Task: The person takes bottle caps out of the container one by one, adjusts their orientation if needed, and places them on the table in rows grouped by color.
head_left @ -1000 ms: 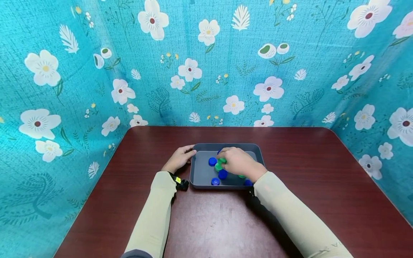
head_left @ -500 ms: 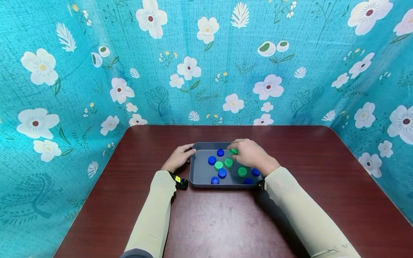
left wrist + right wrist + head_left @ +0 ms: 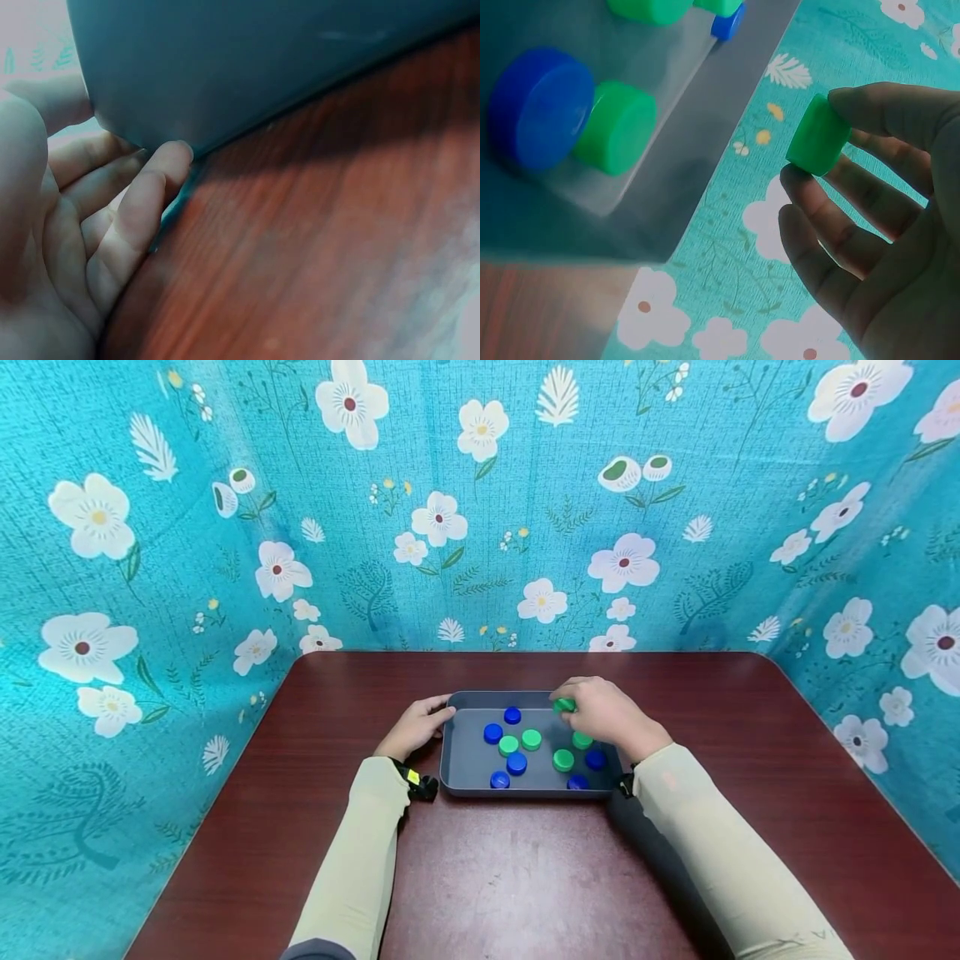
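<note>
A grey rectangular tray (image 3: 472,789) lies on the table with several blue and green bottle caps in it. At the tray's left side my left hand (image 3: 415,729) grips it, thumb at the rim and fingertips low against the outer wall (image 3: 225,67). Over the far right part of the tray, my right hand (image 3: 602,712) pinches a green bottle cap (image 3: 820,136) between thumb and fingers. In the right wrist view that cap is held up on its edge, apart from the caps below. Among those lying in the tray are a blue cap (image 3: 517,763) and a green cap (image 3: 563,760).
The dark red-brown table (image 3: 495,877) reaches back to a turquoise flowered curtain (image 3: 480,568), which hangs behind and along both sides. A black wrist camera (image 3: 426,789) on the left wrist sits just beside the tray's near left corner.
My right hand has lifted a green cap from the middle of the tray and moved it right, toward the far right corner. My left hand stays at the tray's left side.
</note>
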